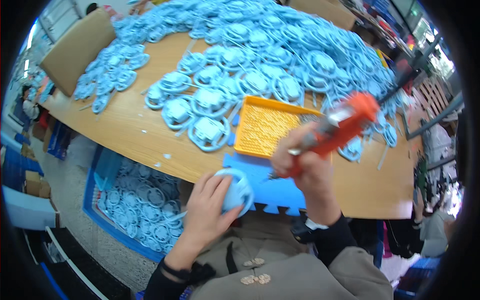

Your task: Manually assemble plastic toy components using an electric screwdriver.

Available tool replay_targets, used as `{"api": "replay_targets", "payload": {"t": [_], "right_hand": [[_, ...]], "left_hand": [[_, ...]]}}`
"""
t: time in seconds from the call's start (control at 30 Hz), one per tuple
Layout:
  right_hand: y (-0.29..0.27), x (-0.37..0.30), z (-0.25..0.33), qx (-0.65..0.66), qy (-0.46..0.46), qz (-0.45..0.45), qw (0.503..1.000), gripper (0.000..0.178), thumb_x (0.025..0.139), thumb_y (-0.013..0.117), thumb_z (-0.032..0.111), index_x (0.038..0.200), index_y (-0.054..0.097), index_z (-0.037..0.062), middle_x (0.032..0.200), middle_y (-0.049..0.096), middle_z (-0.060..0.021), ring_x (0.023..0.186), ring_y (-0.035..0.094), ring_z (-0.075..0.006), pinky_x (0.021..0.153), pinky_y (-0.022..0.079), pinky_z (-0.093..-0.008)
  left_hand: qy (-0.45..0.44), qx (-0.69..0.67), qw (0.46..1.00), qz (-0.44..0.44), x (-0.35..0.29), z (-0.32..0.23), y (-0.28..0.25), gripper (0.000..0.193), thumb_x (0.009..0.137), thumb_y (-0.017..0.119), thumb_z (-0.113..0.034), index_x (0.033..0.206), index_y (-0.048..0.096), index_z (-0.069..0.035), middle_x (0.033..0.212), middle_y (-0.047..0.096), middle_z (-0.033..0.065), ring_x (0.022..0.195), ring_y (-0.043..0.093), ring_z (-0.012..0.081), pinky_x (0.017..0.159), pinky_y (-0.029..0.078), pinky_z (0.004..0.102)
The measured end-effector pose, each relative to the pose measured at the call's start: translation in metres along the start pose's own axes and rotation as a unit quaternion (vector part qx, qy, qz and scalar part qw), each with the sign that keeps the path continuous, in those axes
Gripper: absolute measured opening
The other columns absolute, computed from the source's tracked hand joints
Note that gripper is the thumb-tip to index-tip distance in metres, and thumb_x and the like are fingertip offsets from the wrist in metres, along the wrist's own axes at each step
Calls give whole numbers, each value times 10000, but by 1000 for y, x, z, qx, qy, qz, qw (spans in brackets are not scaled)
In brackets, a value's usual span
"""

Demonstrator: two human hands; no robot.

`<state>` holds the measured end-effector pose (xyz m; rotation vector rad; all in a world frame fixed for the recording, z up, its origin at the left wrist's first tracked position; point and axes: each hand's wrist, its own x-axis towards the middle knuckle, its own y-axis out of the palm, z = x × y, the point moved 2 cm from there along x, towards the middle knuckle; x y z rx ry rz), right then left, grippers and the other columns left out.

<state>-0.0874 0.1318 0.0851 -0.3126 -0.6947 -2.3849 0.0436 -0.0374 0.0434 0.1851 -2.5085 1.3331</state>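
My left hand (pixel 209 209) grips a light blue round plastic part (pixel 235 192) with a ring-shaped rim, just off the table's near edge. A thin strip of the same blue sticks out below that hand. In my right hand (pixel 305 162) is an orange-red power screwdriver (pixel 340 127), blurred, its bit pointing down and left over a blue foam mat (pixel 275 182). The bit is apart from the blue part. Just beyond the mat sits a yellow tray (pixel 245 122) holding many small pieces that look like screws.
A large heap of similar light blue parts (pixel 260 45) covers the far table (pixel 135 122). A blue crate (pixel 92 200) full of them stands below the left edge. Cardboard (pixel 77 50) rises at the back left. Dark bars (pixel 435 120) stand at the right.
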Motion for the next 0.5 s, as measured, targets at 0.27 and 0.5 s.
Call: {"api": "replay_targets", "payload": {"t": [0.27,0.5], "right_hand": [[47,3,-1,70,-48,32,996,449,817,710,422,932,485,52,638,514,-51,529,523,-180,496,446,-309],[38,-4,8,100,-49,71,991,435,840,690,406,959,471,49,657,511,-60,539,541,-199,478,452,-337]], "left_hand": [[16,-12,999,-32,-3,-27,-25,445,675,772,-196,1067,613,-60,1027,573,87,1094,485,322,938,340,479],[53,-157,985,-46,16,-11,-2,185,721,752,-119,884,665,-104,913,611,55,1020,554,266,927,394,409]]}}
